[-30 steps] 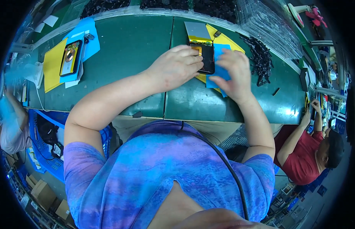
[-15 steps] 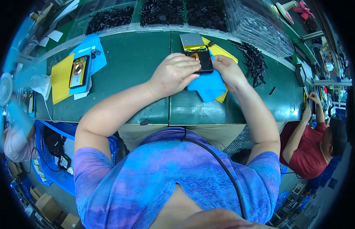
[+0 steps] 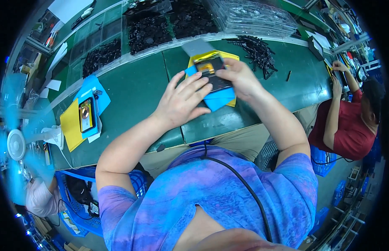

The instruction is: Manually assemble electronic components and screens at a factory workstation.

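And here's the black device (image 3: 219,83), R of the bench seam (image 3: 165,62), btwn both hands, over a blue sheet (image 3: 219,98) w/ a yellow sheet (image 3: 229,55) poking out beyond. R hand (image 3: 241,80) has it pinched at the R edge, thumb on top! L hand (image 3: 180,98) is spread wide, fingertips overlapping its L side, thumb well off; pressure, can't tell. Grey flap (image 3: 197,47) sticks out past the far end, blurred. Print on the device: too small to tell. Ditto the pale label (image 3: 94,209) in the blue basket (image 3: 90,224), lower L. Edges now: front edge (image 3: 224,136) on the near side; widest room is L, green tabletop (image 3: 131,94) running to a 2nd device (image 3: 86,115). R side, a small black stick (image 3: 289,75), then a co-worker's red sleeve (image 3: 357,98). Far side, heaped black parts (image 3: 257,52) by the bins (image 3: 148,31)
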Demonstrator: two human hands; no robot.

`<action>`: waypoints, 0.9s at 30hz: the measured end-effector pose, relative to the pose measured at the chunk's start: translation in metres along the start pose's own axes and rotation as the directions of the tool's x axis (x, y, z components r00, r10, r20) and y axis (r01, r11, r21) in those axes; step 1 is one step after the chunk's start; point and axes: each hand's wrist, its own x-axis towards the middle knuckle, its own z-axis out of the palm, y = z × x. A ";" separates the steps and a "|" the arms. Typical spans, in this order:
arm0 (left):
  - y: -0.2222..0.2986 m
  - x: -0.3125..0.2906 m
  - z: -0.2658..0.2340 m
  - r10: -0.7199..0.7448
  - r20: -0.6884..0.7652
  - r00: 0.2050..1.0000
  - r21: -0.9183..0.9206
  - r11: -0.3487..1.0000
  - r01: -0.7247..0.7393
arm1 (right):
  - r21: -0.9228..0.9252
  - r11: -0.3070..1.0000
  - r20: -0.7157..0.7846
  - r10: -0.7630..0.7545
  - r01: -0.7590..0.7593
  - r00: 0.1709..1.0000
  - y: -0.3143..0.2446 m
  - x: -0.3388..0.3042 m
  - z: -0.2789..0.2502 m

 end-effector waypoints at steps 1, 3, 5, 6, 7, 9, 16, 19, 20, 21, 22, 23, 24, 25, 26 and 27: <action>-0.002 -0.003 0.001 0.031 0.002 1.000 0.006 1.000 -0.031 | -0.011 0.998 -0.003 -0.054 0.054 0.999 -0.008 -0.005 -0.011; -0.005 -0.007 -0.002 0.053 -0.082 0.995 -0.037 0.998 -0.056 | -0.212 0.966 -0.166 -0.187 0.151 0.968 -0.026 -0.016 -0.057; -0.006 -0.006 -0.007 0.086 -0.135 0.987 -0.028 0.996 -0.090 | -0.254 0.938 -0.280 -0.304 0.235 0.910 -0.048 -0.035 -0.117; -0.010 -0.006 -0.007 0.096 -0.155 0.983 -0.011 0.995 -0.099 | -0.245 0.931 -0.379 -0.347 0.269 0.858 -0.057 -0.047 -0.142; -0.014 -0.005 -0.007 0.100 -0.202 0.974 -0.012 0.994 -0.104 | -0.203 0.938 -0.454 -0.344 0.281 0.822 -0.059 -0.053 -0.195; -0.025 -0.001 -0.014 0.091 -0.296 0.951 0.019 0.996 -0.089 | -0.199 0.939 -0.546 -0.345 0.282 0.763 -0.063 -0.075 -0.294; -0.058 -0.004 -0.070 -0.291 -0.402 0.868 0.394 0.801 0.450 | -0.230 0.969 -0.808 -0.141 -0.086 0.572 -0.052 -0.119 -0.544; -0.075 -0.035 -0.101 -0.583 -0.362 0.727 0.495 0.541 0.680 | -0.308 0.929 -0.878 -0.197 -0.202 0.436 -0.047 -0.113 -0.575; -0.082 -0.051 -0.110 -0.664 -0.341 0.666 0.513 0.462 0.723 | -0.359 0.876 -0.888 -0.215 -0.321 0.407 -0.047 -0.108 -0.578; -0.080 -0.061 -0.123 -0.767 -0.300 0.567 0.538 0.356 0.764 | -0.396 0.808 -0.896 -0.237 -0.437 0.375 -0.045 -0.107 -0.578; -0.080 -0.075 -0.130 -0.848 -0.276 0.452 0.540 0.253 0.803 | -0.420 0.725 -0.902 -0.265 -0.546 0.342 -0.048 -0.108 -0.578; -0.084 -0.094 -0.135 -0.882 -0.274 0.382 0.561 0.176 0.809 | -0.429 0.632 -0.903 -0.295 -0.646 0.312 -0.051 -0.106 -0.574; -0.088 -0.114 -0.137 -0.911 -0.272 0.309 0.581 0.100 0.808 | -0.424 0.525 -0.901 -0.329 -0.738 0.283 -0.054 -0.104 -0.568; -0.089 -0.131 -0.139 -0.939 -0.251 0.235 0.579 0.049 0.814 | -0.403 0.411 -0.894 -0.365 -0.818 0.258 -0.056 -0.101 -0.559; -0.089 -0.142 -0.142 -0.960 -0.230 0.159 0.578 -0.004 0.816 | -0.371 0.289 -0.883 -0.405 -0.883 0.238 -0.059 -0.098 -0.547; -0.080 -0.140 -0.144 -0.964 -0.232 0.126 0.588 -0.036 0.808 | -0.314 0.164 -0.867 -0.450 -0.935 0.212 -0.062 -0.102 -0.537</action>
